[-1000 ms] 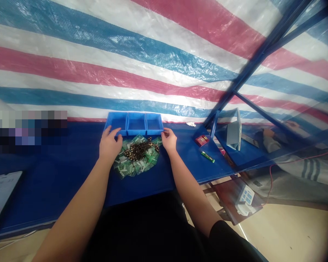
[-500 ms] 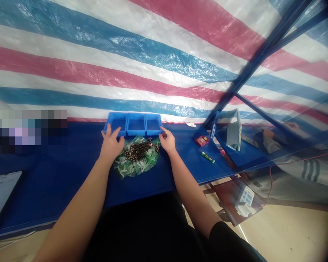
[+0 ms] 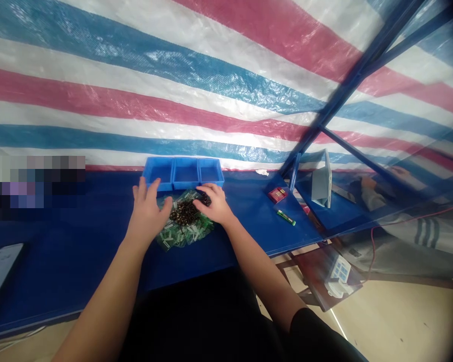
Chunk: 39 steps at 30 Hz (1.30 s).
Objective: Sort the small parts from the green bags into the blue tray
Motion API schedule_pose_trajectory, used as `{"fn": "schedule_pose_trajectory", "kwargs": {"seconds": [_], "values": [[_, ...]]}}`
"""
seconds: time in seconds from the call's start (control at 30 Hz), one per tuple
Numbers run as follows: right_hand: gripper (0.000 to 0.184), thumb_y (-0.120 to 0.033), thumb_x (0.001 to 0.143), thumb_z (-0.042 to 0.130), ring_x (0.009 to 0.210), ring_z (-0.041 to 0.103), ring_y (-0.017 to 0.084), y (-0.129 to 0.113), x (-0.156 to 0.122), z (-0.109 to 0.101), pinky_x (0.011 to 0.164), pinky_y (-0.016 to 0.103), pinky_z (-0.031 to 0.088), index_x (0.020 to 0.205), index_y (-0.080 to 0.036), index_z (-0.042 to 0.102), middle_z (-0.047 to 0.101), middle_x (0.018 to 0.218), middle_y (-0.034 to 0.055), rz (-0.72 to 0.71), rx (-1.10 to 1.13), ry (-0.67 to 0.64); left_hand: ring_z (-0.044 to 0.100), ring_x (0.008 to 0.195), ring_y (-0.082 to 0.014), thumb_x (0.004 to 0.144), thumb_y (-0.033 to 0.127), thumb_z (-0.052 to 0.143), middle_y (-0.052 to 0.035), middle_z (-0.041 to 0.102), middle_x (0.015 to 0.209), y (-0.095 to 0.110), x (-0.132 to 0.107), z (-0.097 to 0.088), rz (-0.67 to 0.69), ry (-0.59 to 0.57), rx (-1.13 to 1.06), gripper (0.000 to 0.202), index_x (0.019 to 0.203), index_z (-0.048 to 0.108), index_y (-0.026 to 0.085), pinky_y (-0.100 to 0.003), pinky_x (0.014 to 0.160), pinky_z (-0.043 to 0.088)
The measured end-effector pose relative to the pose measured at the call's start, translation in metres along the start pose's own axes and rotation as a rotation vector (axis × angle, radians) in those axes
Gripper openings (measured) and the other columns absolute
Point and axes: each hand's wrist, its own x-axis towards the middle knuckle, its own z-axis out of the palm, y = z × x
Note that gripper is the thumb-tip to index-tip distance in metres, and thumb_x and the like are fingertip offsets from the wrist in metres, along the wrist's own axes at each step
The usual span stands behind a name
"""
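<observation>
the head camera looks from above the near side of the blue table (image 3: 75, 246), facing forward and down, toward the far striped sheet (image 3: 136, 105).

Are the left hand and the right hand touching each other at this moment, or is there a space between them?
Apart. The head view shows the left hand and right hand with dark pieces visible between their thumbs.

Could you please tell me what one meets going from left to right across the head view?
Flat white panel, bare left hand, heap of small dark metallic-looking pieces, bare right hand, small red box, upright pale-grey panel, a co-worker's grey sleeve with darker stripes.
</observation>
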Motion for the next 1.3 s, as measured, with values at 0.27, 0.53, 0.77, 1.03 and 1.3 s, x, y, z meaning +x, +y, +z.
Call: {"fn": "schedule_pose_trajectory", "kwargs": {"seconds": [0.27,0.53,0.77,1.03,1.3], "values": [[0.071,-0.061,0.085,0.059,0.136,0.04,0.032,-0.014,-0.003,-0.001,0.113,0.053,0.03,0.146,-0.029,0.04,0.046,0.148,0.0082,-0.095,0.059,-0.319,0.011,0.147,-0.0428,0.086,0.06,0.054,-0.007,0.009,0.163,-0.009,-0.072,0.0,0.167,-0.249,0.143,0.079,0.153,0.026,0.03,-0.061,0.11,0.034],[0.054,-0.053,0.091,0.055,0.126,0.053,0.027,0.011,0.001,0.004,0.106,0.044,0.043,0.137,-0.026,0.053,0.058,0.135,0.0091,-0.067,0.127,-0.269,0.011,0.147,-0.0416,0.088,0.062,0.049,-0.0125,0.016,0.161,-0.022,-0.069,0.023,0.194,-0.241,0.229,0.08,0.153,0.027,0.021,-0.061,0.115,0.023],[0.095,-0.067,0.068,0.072,0.138,0.036,0.039,-0.003,-0.001,0.005,0.113,0.058,0.028,0.147,-0.027,0.039,0.041,0.15,0.0127,-0.027,-0.02,-0.413,0.019,0.145,-0.043,0.085,0.065,0.049,-0.0213,0.028,0.156,-0.026,-0.064,0.035,0.251,-0.185,0.296,0.089,0.153,0.026,0.011,-0.061,0.113,0.023],[0.089,-0.053,0.069,0.075,0.128,0.043,0.036,-0.011,0.0,0.002,0.104,0.053,0.037,0.146,-0.028,0.039,0.054,0.134,0.0104,-0.015,0.062,-0.439,0.035,0.135,-0.043,0.088,0.063,0.044,-0.0254,0.035,0.15,-0.022,-0.059,0.039,0.251,-0.108,0.304,0.091,0.154,0.017,0.006,-0.057,0.107,0.03],[0.06,-0.025,0.073,0.068,0.113,0.054,0.03,-0.013,0.0,0.012,0.094,0.044,0.045,0.131,-0.024,0.053,0.062,0.121,0.009,-0.075,0.071,-0.386,0.036,0.132,-0.0428,0.089,0.063,0.043,-0.0238,0.032,0.152,-0.017,-0.059,0.037,0.216,-0.099,0.297,0.087,0.154,0.019,0.01,-0.056,0.105,0.033]]}}
